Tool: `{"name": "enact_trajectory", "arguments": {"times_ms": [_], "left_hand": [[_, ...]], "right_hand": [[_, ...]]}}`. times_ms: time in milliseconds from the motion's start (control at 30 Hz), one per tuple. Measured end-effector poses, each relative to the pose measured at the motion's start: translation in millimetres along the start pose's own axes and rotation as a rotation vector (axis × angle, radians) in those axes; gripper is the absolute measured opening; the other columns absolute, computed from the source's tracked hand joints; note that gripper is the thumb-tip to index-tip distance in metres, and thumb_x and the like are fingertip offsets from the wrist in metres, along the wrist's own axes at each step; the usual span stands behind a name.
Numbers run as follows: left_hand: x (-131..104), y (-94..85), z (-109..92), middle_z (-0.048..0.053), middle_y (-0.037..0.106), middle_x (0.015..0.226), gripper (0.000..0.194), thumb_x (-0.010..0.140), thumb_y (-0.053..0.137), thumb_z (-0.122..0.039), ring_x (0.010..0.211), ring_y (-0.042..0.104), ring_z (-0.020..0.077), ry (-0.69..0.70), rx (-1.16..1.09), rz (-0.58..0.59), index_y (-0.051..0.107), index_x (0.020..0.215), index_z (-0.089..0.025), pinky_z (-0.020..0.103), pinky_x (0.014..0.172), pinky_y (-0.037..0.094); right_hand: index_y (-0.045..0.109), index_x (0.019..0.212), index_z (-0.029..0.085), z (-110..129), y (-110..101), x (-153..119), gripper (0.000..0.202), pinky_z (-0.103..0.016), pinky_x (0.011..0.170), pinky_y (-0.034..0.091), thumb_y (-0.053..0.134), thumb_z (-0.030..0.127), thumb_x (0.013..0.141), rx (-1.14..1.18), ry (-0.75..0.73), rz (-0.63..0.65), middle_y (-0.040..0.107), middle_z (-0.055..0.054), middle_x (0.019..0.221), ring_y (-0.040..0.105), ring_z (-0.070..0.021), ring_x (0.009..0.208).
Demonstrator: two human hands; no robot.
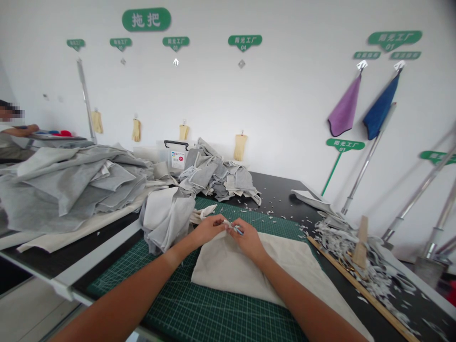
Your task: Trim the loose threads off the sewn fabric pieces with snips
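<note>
My left hand (212,228) and my right hand (246,238) meet at the far edge of a cream cloth (228,268). A small whitish bit, perhaps cloth, is pinched in the left fingertips. Closed around a slim blue-and-white object (235,229) are the fingers of my right hand; its kind is too small to make out. Under the cream cloth lies a green cutting mat (199,308) with a white grid. Just left of my left hand is a folded heap of grey and white cloth (166,216).
Grey cloths are piled (78,180) at left, and more cloth pieces (221,173) lie behind the mat by a clear plastic box (177,156). On the right are a wooden strip (359,285), scissors (404,281) and many scraps (377,266). Another person (14,130) is at far left.
</note>
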State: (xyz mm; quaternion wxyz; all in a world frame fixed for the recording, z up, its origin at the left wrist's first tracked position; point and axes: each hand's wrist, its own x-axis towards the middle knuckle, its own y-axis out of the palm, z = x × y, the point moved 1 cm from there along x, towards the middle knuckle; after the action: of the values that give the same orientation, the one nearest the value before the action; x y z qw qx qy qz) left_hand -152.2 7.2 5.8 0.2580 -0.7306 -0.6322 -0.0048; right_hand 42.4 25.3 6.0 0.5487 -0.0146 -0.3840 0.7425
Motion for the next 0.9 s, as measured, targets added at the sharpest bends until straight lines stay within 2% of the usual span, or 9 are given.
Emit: {"name": "enact_trajectory", "arguments": {"times_ms": [133, 267, 367, 567, 733, 800, 900], "left_hand": [[3.1, -2.2, 9.5, 0.002, 0.064, 0.078, 0.028, 0.087, 0.062, -0.042, 0.073, 0.057, 0.0151, 0.007, 0.008, -0.047, 0.068, 0.090, -0.015, 0.024, 0.066, 0.042], [3.0, -1.6, 9.3, 0.002, 0.064, 0.078, 0.029, 0.088, 0.062, -0.043, 0.074, 0.057, 0.0150, 0.018, 0.024, -0.028, 0.069, 0.093, -0.015, 0.023, 0.066, 0.041], [1.5, -0.6, 6.9, 0.001, 0.064, 0.077, 0.031, 0.089, 0.061, -0.045, 0.071, 0.056, 0.0142, 0.006, 0.047, -0.014, 0.069, 0.094, -0.016, 0.023, 0.064, 0.041], [2.1, 1.0, 9.3, 0.003, 0.068, 0.084, 0.028, 0.089, 0.061, -0.042, 0.078, 0.061, 0.0156, 0.043, -0.005, -0.062, 0.069, 0.094, -0.016, 0.025, 0.073, 0.044], [4.7, 4.1, 11.3, 0.003, 0.069, 0.083, 0.033, 0.088, 0.062, -0.045, 0.077, 0.061, 0.0159, 0.024, -0.055, -0.084, 0.069, 0.096, -0.015, 0.025, 0.072, 0.045], [4.9, 4.0, 9.7, 0.003, 0.068, 0.081, 0.034, 0.088, 0.061, -0.047, 0.075, 0.060, 0.0153, 0.021, -0.064, -0.090, 0.069, 0.095, -0.015, 0.025, 0.071, 0.044], [4.7, 2.5, 5.4, 0.003, 0.069, 0.084, 0.033, 0.088, 0.062, -0.045, 0.076, 0.059, 0.0153, 0.038, -0.070, -0.105, 0.071, 0.095, -0.015, 0.025, 0.071, 0.044]], "right_hand": [[0.069, 0.091, 0.024, 1.8, -1.5, 1.0, 0.029, -0.025, 0.061, 0.038, 0.054, 0.049, 0.092, 0.029, -0.036, 0.016, 0.069, 0.002, 0.078, 0.059, -0.0165, 0.066], [0.071, 0.085, 0.024, -0.6, -2.4, 2.5, 0.029, -0.026, 0.066, 0.039, 0.054, 0.046, 0.092, 0.002, -0.052, -0.025, 0.071, 0.000, 0.080, 0.060, -0.0179, 0.072], [0.071, 0.083, 0.024, -3.2, -1.6, 3.3, 0.028, -0.026, 0.065, 0.038, 0.055, 0.046, 0.091, -0.025, -0.047, -0.039, 0.070, 0.000, 0.078, 0.059, -0.0177, 0.071], [0.068, 0.082, 0.023, -7.0, 0.3, 4.1, 0.024, -0.025, 0.063, 0.037, 0.058, 0.044, 0.089, -0.012, -0.028, -0.047, 0.068, 0.001, 0.075, 0.057, -0.0171, 0.069], [0.063, 0.082, 0.024, -7.9, 1.0, 3.5, 0.021, -0.025, 0.060, 0.036, 0.061, 0.044, 0.087, 0.026, 0.013, -0.037, 0.064, 0.004, 0.070, 0.056, -0.0158, 0.063], [0.064, 0.083, 0.023, -6.3, 0.6, 3.2, 0.022, -0.025, 0.061, 0.037, 0.061, 0.044, 0.087, 0.029, 0.006, -0.033, 0.066, 0.003, 0.072, 0.057, -0.0160, 0.064], [0.069, 0.091, 0.024, -1.7, -1.0, 2.7, 0.025, -0.027, 0.068, 0.042, 0.057, 0.046, 0.090, 0.065, -0.037, -0.014, 0.071, 0.000, 0.086, 0.061, -0.0170, 0.070]]}}
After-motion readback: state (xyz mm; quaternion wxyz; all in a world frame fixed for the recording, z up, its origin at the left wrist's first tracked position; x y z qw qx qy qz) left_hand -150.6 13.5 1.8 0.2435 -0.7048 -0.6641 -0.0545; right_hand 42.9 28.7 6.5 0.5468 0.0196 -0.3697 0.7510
